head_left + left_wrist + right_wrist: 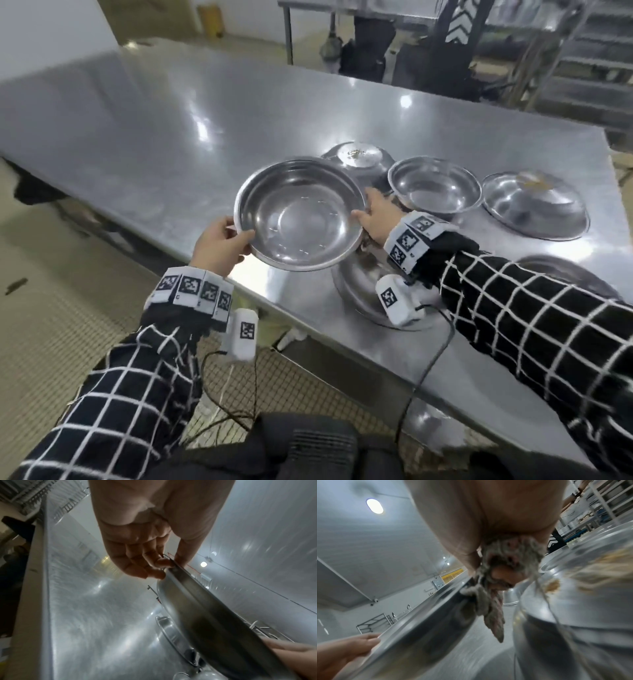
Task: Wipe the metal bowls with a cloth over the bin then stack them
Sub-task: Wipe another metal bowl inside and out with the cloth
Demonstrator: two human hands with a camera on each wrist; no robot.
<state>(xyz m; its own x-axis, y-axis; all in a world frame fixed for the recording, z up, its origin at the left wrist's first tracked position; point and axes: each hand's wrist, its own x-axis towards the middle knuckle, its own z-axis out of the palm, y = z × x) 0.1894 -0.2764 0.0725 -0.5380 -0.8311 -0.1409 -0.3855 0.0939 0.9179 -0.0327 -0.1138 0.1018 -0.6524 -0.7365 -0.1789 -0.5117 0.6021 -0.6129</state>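
A shiny metal bowl (299,214) is held upright between both hands, just above the near edge of the steel table (154,137). My left hand (239,243) grips its left rim, with the thumb on top of the rim. In the left wrist view my left hand (164,563) pinches the bowl (197,608) at its rim. My right hand (363,212) is at the right rim with a grey cloth (494,592) bunched in its fingers. The cloth hangs down beside the bowl (419,618). The bowl's inside looks clean, with a few light reflections.
Several other metal bowls stand on the table to the right. One upturned bowl (359,156) and another (534,209) carry food scraps. An upright bowl (435,186) sits between them. Another upturned bowl (359,287) lies under my right wrist. Cables hang from both wrists.
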